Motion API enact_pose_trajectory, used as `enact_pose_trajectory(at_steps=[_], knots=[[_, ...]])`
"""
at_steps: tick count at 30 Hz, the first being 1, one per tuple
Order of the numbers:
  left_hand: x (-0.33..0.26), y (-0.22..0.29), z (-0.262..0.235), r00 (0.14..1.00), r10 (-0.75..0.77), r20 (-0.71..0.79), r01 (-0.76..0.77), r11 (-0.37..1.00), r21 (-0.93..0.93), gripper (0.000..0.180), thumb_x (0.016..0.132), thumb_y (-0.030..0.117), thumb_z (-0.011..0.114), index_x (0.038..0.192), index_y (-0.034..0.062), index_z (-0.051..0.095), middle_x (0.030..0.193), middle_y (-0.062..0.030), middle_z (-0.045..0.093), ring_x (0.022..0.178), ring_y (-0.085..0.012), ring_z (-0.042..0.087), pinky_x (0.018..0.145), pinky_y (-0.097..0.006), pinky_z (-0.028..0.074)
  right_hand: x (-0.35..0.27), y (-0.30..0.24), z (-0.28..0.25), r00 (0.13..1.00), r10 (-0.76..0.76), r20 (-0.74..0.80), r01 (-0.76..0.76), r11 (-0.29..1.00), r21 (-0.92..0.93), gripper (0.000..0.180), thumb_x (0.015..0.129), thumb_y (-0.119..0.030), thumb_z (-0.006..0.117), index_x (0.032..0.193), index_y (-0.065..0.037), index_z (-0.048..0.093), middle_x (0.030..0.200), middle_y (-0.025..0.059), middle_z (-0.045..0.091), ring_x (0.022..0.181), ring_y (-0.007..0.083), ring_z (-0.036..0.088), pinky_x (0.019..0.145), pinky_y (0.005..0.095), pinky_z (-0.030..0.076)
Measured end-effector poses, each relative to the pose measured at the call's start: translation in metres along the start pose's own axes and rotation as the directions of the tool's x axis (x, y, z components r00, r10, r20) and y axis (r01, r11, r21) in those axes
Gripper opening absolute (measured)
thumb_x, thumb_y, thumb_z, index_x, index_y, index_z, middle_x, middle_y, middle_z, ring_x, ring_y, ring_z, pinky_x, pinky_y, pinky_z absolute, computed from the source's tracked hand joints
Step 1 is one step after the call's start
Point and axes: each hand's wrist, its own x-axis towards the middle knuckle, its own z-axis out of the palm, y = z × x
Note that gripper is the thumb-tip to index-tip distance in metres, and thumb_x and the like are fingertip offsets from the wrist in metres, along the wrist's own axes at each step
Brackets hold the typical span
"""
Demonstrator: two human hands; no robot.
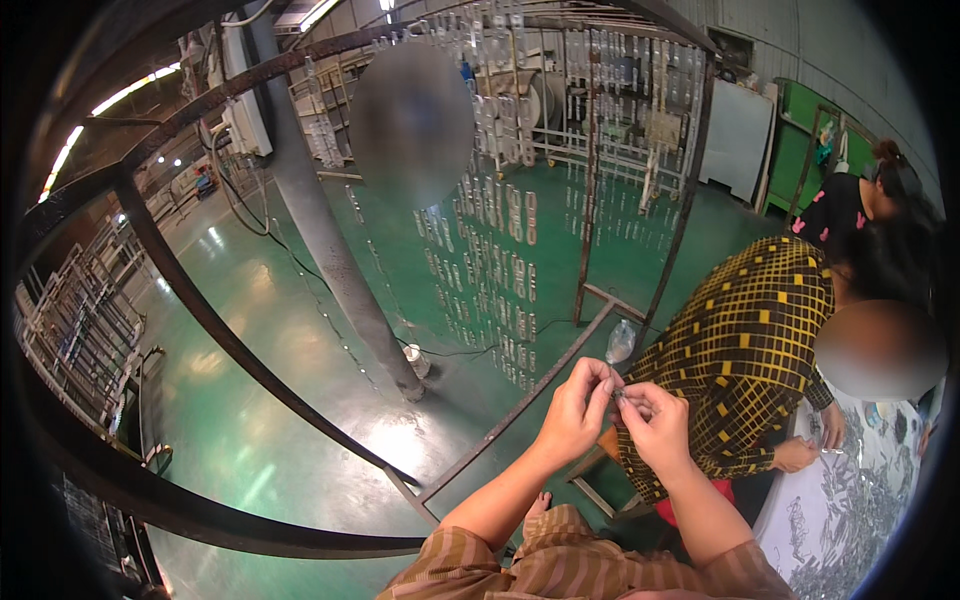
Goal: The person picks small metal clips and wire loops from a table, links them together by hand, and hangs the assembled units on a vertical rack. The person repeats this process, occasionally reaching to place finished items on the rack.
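Observation:
My left hand (578,408) and my right hand (657,424) meet in front of me, thumbs and fingertips pinched together. Between them is a small dark bit, too small to name. Just past the fingertips shows a clear, rounded, bottle-like thing (621,342); whether it is joined to what I pinch I cannot tell. Ahead hang several strands of clear, oblong, link-like pieces (518,225), apart from my hands.
A dark metal frame (500,430) surrounds the hanging strands. Left of them slants a grey pole (330,260). At right, a person in a yellow-and-black checked top (740,340) bends over a white table (800,530) strewn with small silvery pieces. Another person (845,205) is behind.

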Motion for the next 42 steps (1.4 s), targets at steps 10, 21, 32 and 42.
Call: enact_pose_trajectory(at_steps=[10,21,32,42], knots=[[0.025,0.041,-0.080,0.982,0.114,-0.154,-0.118,0.993,-0.022,0.008,0.092,0.004,0.048,0.098,-0.0014,0.048,0.098,-0.0072,0.057,0.086,-0.0099,0.053,0.078,-0.024,0.045,0.062,-0.046,0.071,0.971,-0.193,0.138,0.191,0.981,0.026,0.011,0.083,0.002,0.059,0.092,0.007,0.061,0.074,0.0117,0.067,0.070,0.0140,0.067,0.061,0.0246,0.052],[0.005,0.007,-0.105,0.988,0.002,-0.156,-0.037,0.974,-0.223,0.010,0.092,0.009,0.050,0.098,0.0007,0.050,0.098,-0.0054,0.056,0.088,-0.0094,0.051,0.080,-0.024,0.042,0.058,-0.024,0.094,0.950,-0.017,0.313,-0.020,0.993,0.116,0.014,0.084,0.003,0.057,0.095,0.010,0.059,0.079,0.0112,0.067,0.073,0.0140,0.067,0.066,0.0262,0.055],[0.046,0.032,-0.133,0.991,0.133,-0.022,-0.133,0.991,-0.009,0.007,0.090,0.006,0.051,0.094,-0.0004,0.051,0.090,-0.0041,0.056,0.085,-0.0099,0.051,0.077,-0.024,0.043,0.089,-0.044,0.101,0.960,-0.217,0.176,0.225,0.974,-0.029,0.016,0.078,-0.008,0.071,0.087,0.004,0.064,0.071,0.0046,0.066,0.065,0.0075,0.061,0.060,0.0234,0.049],[0.099,0.080,-0.162,0.977,0.211,0.006,-0.208,0.957,0.204,0.009,0.090,0.008,0.056,0.092,-0.0001,0.054,0.085,-0.0007,0.056,0.078,-0.0068,0.050,0.068,-0.022,0.043,0.140,-0.079,0.122,0.923,-0.381,0.060,0.363,0.911,0.197,0.010,0.078,-0.002,0.068,0.086,0.004,0.065,0.076,0.0054,0.067,0.069,0.0095,0.063,0.065,0.0234,0.050]])
